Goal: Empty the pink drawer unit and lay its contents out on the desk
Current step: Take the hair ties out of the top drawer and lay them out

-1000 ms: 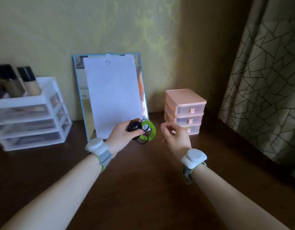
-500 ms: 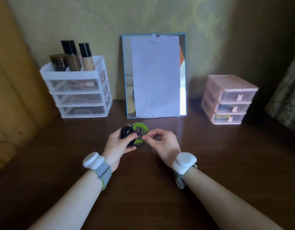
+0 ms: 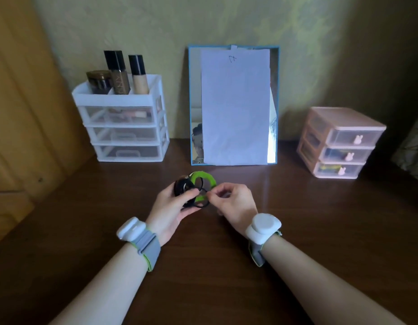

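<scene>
I see the left hand (image 3: 170, 207) gripping a bunch of hair ties (image 3: 191, 191), black ones and a green band (image 3: 204, 178), above the desk (image 3: 203, 266). The right hand (image 3: 231, 202) pinches a thin black tie at the bunch. The pink drawer unit (image 3: 339, 141) sits far right, drawers closed, well apart from both hands.

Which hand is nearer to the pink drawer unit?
Right. The right hand is mid-desk, left of and in front of the pink drawer unit; the left hand is farther left.

Both hands (image 3: 170, 207) hold hair ties (image 3: 198, 191) above the desk (image 3: 203, 277).
</scene>
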`<state>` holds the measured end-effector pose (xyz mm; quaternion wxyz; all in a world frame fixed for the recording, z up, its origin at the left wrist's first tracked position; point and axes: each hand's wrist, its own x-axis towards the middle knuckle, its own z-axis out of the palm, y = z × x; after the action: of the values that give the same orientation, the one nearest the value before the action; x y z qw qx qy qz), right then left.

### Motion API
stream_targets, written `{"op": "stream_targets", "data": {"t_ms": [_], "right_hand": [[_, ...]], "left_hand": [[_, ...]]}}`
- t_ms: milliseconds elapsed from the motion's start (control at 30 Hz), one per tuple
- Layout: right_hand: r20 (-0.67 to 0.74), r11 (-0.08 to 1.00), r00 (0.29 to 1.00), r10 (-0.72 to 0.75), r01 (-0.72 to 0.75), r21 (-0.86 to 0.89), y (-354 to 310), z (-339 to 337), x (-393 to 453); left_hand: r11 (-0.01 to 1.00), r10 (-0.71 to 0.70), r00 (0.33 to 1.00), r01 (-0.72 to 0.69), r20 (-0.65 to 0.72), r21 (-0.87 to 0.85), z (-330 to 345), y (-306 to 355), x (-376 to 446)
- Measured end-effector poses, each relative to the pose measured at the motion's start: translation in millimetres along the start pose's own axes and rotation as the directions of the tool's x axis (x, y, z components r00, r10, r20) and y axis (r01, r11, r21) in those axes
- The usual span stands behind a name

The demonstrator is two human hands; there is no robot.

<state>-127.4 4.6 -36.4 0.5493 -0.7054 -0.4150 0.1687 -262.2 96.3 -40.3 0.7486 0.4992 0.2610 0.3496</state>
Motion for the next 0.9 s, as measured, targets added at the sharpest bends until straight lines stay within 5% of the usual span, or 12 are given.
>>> {"op": "stream_targets", "data": {"t_ms": [267,500,700,900], "right_hand": [[-0.008,1.000,1.000,0.007,-0.007,0.026,0.1,-0.4,0.6],[0.016,0.989,0.997,0.071,-0.073,0.126,-2.3,-2.6,3.5],[0.019,0.976,0.984,0.178,-0.174,-0.132,-3.7,2.7,32.9],[0.156,0.908,0.951,0.267,-0.194,-0.372,-9.8,24.8,54.7]], "left_hand": [[0.948,-0.140,0.990,0.143,0.030,-0.285,-2.0,7.3,0.5],[0.987,-0.025,0.984,-0.003,-0.175,-0.159,-6.7,12.2,1.4],[0.979,0.102,0.921,-0.161,-0.377,-0.127,-33.6,26.7,4.1],[0.954,0.106,0.917,-0.203,-0.385,-0.220,-58.5,26.8,1.0]]}}
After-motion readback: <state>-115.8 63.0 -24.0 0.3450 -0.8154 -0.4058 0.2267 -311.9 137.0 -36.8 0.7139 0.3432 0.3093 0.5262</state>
